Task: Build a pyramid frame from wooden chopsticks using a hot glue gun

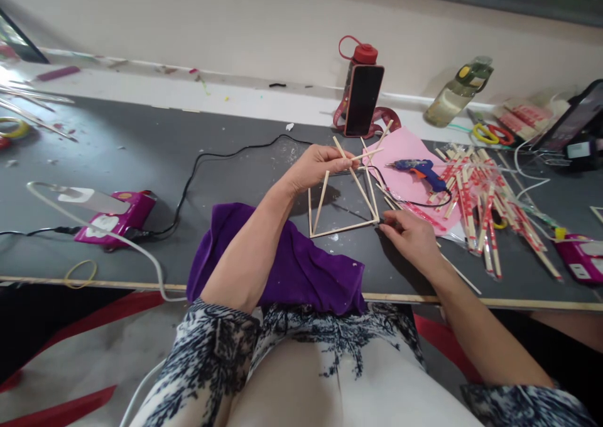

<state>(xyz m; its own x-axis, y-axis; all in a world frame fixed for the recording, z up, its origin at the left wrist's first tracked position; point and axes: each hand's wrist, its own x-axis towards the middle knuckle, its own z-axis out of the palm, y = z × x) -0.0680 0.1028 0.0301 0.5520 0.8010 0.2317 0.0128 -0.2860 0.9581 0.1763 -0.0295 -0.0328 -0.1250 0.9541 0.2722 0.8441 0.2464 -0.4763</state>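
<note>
A frame of thin wooden sticks (343, 228) stands on the grey table, with a square base and several slanting sticks rising from it. My left hand (323, 165) is closed in a pinch at the top, where wooden sticks cross between thumb and fingers. At the frame's near right corner is my right hand (409, 235), its fingers curled and the tips pinched at the joint. Right behind the frame lies a blue glue gun (421, 171) on a pink sheet (400, 143), its nozzle pointing left.
A purple cloth (301, 260) lies by the near edge. Paper-wrapped chopsticks (490, 191) are heaped at right. At the back stand a phone (364, 100), a red-capped bottle (365, 53) and a clear bottle (455, 97). A black cable (191, 169) crosses to a purple pack (115, 220).
</note>
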